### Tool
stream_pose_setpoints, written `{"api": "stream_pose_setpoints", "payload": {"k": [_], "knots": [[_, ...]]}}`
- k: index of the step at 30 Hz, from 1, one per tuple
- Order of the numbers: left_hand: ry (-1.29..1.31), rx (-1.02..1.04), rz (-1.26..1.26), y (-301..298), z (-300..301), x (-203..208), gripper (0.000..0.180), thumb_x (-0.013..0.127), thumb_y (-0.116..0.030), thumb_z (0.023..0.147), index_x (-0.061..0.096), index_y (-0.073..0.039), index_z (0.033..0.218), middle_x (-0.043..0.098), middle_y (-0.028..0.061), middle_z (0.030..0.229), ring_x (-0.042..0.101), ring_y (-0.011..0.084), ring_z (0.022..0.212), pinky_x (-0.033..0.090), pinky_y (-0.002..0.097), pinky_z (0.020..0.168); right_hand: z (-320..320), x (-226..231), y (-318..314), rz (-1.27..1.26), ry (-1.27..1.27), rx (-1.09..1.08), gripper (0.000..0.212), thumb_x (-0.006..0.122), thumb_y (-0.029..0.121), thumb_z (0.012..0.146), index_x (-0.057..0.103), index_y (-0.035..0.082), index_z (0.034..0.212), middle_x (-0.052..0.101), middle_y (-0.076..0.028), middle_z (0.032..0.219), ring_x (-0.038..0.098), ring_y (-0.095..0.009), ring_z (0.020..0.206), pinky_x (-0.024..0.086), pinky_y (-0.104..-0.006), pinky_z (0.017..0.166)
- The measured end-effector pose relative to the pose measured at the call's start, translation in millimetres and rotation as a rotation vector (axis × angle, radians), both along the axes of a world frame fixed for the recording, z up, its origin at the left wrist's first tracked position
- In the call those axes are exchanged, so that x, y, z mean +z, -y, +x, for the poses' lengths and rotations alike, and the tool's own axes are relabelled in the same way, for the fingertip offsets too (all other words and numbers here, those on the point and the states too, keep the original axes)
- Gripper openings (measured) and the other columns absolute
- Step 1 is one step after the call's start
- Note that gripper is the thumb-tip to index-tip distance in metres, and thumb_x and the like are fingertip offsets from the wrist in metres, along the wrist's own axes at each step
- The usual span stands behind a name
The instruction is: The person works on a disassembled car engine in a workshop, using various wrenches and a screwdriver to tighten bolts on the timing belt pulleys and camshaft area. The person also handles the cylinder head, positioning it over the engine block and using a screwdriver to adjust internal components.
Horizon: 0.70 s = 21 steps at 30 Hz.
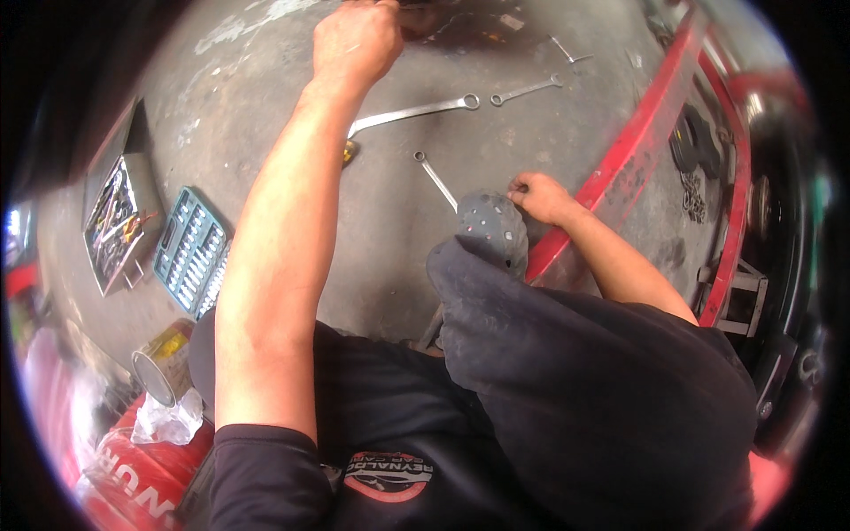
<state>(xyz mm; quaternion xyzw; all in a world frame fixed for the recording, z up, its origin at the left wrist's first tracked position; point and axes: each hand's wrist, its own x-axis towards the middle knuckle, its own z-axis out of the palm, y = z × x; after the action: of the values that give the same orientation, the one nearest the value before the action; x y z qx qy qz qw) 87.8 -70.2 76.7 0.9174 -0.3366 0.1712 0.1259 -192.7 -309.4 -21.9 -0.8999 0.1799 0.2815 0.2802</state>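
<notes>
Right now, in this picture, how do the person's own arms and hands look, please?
The left hand and the right hand wear no gloves, and no watch or bracelet shows. The left forearm is bare up to a short, plain dark sleeve ending above the elbow. The right forearm is bare too; dark cloth hides where its sleeve ends.

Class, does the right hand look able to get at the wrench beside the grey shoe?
Probably yes: the right hand is close by, and the wrench lies mostly uncovered. The grey shoe may hide its near end, but the way past the shoe looks free.
</notes>
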Motion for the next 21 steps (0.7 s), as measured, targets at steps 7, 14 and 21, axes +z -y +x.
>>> {"api": "stream_pose_setpoints", "payload": {"k": [7, 14, 21], "knots": [[0.01, -0.01, -0.017, 3, 0, -1, 0.017, 0.059, -0.024, 0.095, 0.068, -0.01, 0.1, 0.073, 0.0118, 0.1, 0.068, 0.0335, 0.102, 0.055, 0.0488, 0.085, 10, -5, -9, -0.103, -0.065, 0.047, 0.038, 0.072, 0.036, 0.089, 0.073, 0.005, 0.111, 0.072, -0.019, 0.114, 0.068, -0.036, 0.109, 0.053, -0.0448, 0.095], [-0.024, -0.005, -0.035, 9, -5, 1, 0.017, 0.062, -0.024, 0.094, 0.069, -0.01, 0.099, 0.07, 0.0124, 0.094, 0.067, 0.0336, 0.099, 0.054, 0.0487, 0.082, 68, 1, -42, -0.121, -0.092, 0.132, 0.049, 0.076, 0.048, 0.085, 0.075, 0.006, 0.11, 0.073, -0.017, 0.116, 0.067, -0.034, 0.113, 0.053, -0.045, 0.097], [0.008, 0.004, -0.022, 10, -5, 4, 0.013, 0.064, -0.022, 0.092, 0.067, -0.009, 0.091, 0.068, 0.0124, 0.089, 0.067, 0.0333, 0.094, 0.054, 0.0479, 0.077, 126, 7, -84, -0.271, -0.303, 0.595, 0.053, 0.078, 0.05, 0.082, 0.076, 0.011, 0.118, 0.073, -0.008, 0.124, 0.07, -0.028, 0.114, 0.056, -0.0416, 0.092]]}}
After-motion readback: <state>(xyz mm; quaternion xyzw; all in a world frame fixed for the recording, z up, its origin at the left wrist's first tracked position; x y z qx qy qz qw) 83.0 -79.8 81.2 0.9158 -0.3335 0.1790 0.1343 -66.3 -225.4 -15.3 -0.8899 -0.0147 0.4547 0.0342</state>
